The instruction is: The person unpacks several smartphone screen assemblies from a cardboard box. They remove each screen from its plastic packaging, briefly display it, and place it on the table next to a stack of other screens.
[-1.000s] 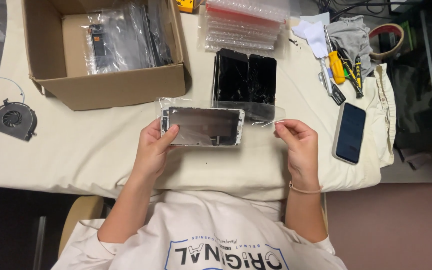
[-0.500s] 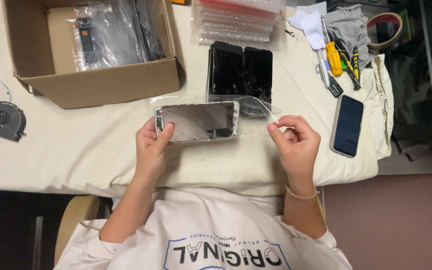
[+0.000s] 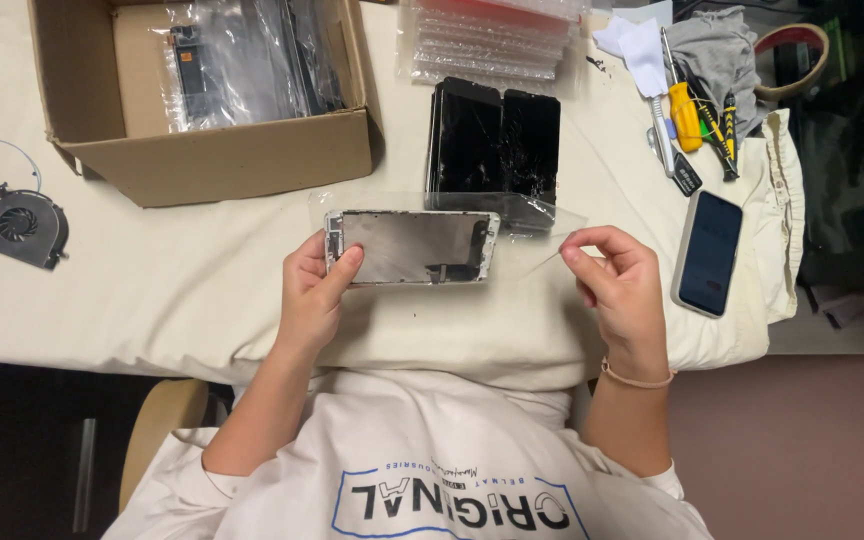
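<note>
Left hand (image 3: 312,295): grips the left end of a phone screen panel (image 3: 412,246), thumb across its metal back, fingers closed beneath
Right hand (image 3: 620,285): fingertips pinched narrow on the open end of a clear plastic sleeve (image 3: 532,235)
Screen panel: held flat just above the cloth-covered table (image 3: 172,290), back side up, lying inside the sleeve, its right end short of the sleeve's mouth
How it handles: the panel looks thin, light and stiff, glass-fronted and likely to crack if bent; the bare back seems to carry small parts best left untouched; the long edges or the short end are the safe places to hold; the sleeve is limp, slippery film that needs a firm pinch
Nearby: two dark phone screens (image 3: 497,140) beyond the sleeve, the right one cracked; a stack of bagged parts (image 3: 492,40) behind them
Left side: cardboard box (image 3: 212,150) holding bagged items; small cooling fan (image 3: 20,225)
Right side: smartphone (image 3: 708,252) face up; yellow-handled screwdriver (image 3: 685,112) among other tools
</note>
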